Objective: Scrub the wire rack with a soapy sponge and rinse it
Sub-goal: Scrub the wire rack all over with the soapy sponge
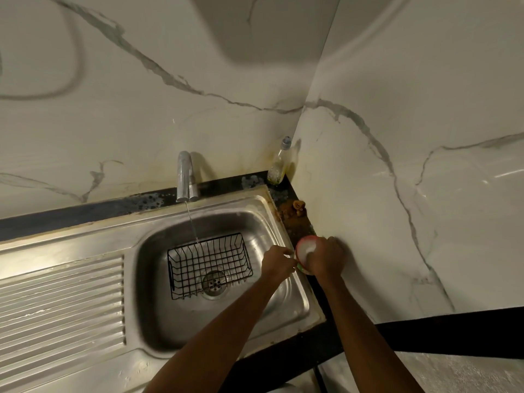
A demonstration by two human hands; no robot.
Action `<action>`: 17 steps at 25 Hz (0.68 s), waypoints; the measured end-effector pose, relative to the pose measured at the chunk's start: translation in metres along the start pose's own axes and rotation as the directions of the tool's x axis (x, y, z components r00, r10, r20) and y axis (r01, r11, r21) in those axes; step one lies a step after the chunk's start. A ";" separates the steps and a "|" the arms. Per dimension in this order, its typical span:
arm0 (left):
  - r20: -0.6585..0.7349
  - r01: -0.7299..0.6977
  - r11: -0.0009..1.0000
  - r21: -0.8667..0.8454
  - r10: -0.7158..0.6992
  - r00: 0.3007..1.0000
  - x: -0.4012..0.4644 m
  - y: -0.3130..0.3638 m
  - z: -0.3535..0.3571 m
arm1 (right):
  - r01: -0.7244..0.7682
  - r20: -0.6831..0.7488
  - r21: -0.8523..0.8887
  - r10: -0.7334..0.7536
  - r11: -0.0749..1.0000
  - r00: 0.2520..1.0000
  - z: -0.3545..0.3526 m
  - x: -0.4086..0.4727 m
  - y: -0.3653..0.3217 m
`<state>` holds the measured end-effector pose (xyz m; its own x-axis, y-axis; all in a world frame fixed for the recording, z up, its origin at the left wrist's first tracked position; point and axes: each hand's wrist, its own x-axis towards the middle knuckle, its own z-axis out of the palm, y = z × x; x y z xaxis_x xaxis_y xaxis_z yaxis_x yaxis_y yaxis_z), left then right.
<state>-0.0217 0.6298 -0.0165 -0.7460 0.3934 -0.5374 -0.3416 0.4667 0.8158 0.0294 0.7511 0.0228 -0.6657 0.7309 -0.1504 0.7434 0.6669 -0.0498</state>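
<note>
No writing is legible. At right of centre, the right hand [326, 258] dips curled fingers into a pink tub [304, 246]; the left hand [279, 263] pinches its rim. The wire rack [209, 265] sits in the sink [289, 302], centre frame.

Dim, warm light falls from above and behind, casting a large soft shadow high on the marble wall [255, 29]; glare streaks the drainboard [56, 293], the wide lens bows the edges, and detail stays soft throughout
</note>
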 end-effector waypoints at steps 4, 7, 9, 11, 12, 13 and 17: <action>-0.008 0.015 1.000 -0.005 -0.015 1.000 0.001 -0.002 -0.004 | 0.078 0.042 0.085 -0.082 0.993 0.996 -0.011 0.001 0.002; 0.006 0.003 1.000 -0.010 -0.003 1.000 0.001 -0.004 0.001 | 0.079 0.046 0.240 -0.092 0.968 0.995 -0.015 0.006 0.011; 0.011 -0.003 1.000 -0.004 0.003 1.000 -0.005 0.000 0.002 | 0.042 0.012 0.311 -0.048 0.950 0.999 -0.020 0.011 0.019; -0.001 -0.006 1.000 -0.014 0.006 1.000 -0.009 0.001 0.001 | 0.013 0.008 0.360 -0.018 0.933 1.000 -0.027 0.012 0.018; -0.004 -0.005 1.000 -0.022 0.005 1.000 -0.009 0.000 0.001 | -0.004 0.024 0.388 -0.006 0.922 1.000 -0.028 0.011 0.017; -0.003 -0.001 1.000 -0.020 0.001 1.000 -0.010 -0.002 0.001 | -0.038 0.062 0.423 0.013 0.905 0.998 -0.029 0.012 0.016; -0.003 0.026 0.999 -0.030 -0.026 1.000 -0.014 -0.004 0.003 | -0.138 0.194 0.464 0.052 0.875 0.980 -0.030 0.010 0.017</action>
<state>-0.0078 0.6248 -0.0127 -0.7384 0.3793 -0.5576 -0.3774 0.4527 0.8078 0.0338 0.7743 0.0503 -0.6012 0.7226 -0.3412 0.7722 0.4155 -0.4807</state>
